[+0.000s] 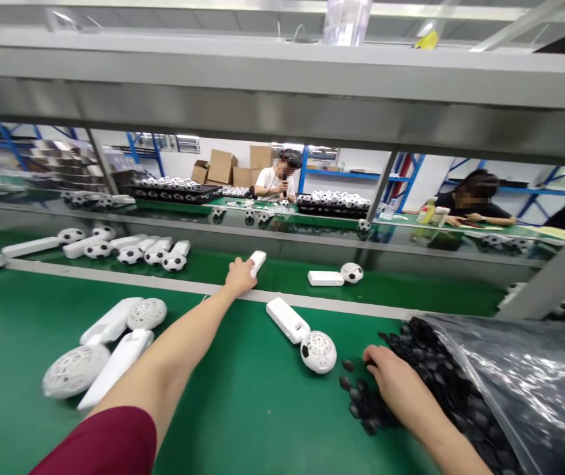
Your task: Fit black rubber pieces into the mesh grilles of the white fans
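My left hand (240, 277) reaches far forward onto the green strip beyond the pale line, fingers wrapped round a soccer-ball handheld fan, whose white handle (258, 262) sticks out past them; its ball head is hidden by my hand. My right hand (386, 373) is over a heap of small black plastic pieces (453, 382), its fingertips pinched together at a dark piece. Between my hands lies another white fan (288, 320), its round grille head bearing a few black patches. Several fans with plain white grilles (148, 314) lie left of my left forearm.
Clear plastic bag (534, 376) covers the right side of the black heap. Several patterned fans (128, 253) line the far strip at left; one more fan (326, 278) lies there right of centre. A metal shelf (282, 92) spans overhead. Co-workers (275, 181) sit across the line.
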Motion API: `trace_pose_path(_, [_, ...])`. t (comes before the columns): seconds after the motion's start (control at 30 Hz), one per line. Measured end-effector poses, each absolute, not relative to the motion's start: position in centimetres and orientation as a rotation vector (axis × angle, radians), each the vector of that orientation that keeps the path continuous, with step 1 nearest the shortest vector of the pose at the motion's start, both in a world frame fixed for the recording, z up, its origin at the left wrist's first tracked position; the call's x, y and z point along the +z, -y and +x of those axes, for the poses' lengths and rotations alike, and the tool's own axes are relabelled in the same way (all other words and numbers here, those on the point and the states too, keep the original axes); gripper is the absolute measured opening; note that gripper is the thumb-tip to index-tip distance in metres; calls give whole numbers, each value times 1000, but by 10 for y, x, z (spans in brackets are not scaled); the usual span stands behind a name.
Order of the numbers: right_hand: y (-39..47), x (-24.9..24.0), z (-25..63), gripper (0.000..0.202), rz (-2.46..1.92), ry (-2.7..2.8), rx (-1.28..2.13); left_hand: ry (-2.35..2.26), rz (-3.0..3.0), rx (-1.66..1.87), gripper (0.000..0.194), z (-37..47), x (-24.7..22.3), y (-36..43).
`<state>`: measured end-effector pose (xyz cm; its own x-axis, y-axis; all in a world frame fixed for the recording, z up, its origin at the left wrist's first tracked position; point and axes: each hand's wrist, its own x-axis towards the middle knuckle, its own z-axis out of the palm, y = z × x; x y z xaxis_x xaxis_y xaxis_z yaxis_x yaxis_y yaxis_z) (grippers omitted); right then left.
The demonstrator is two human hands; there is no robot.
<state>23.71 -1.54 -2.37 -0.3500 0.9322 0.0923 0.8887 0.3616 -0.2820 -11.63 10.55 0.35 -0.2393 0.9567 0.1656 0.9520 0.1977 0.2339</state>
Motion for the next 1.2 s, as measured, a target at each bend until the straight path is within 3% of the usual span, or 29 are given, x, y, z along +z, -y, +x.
trace_pose_path(0.17, [12,-32,246,8,-1600,2360,319,-2395,2064,433,47,-108,17,-60])
trace_pose_path(0.33, [15,-34,243,25,-1505,2315,346,-2378,2206,366,45,-123,28,26])
trace_pose_path(0.63, [29,-12,226,9,-1421,2132,677,-2612,2353,-217,37,-161,19,101])
trace_pose_path(0.8, [29,-10,219,11,-1300,1922,936,-1959,2539,362,54,-103,22,76])
trace_pose_path(0.93, [32,-8,217,10,-1190,1966,671,-1418,2501,577,73,-31,9,43])
trace_pose_path(1.03, [34,-8,214,7,-1140,1956,560,-1290,2490,603,74,-1,-6,20])
trace_pose_path(1.2, [37,-13,206,4,-1065,1854,960,-1267,2481,653,68,2,-17,11])
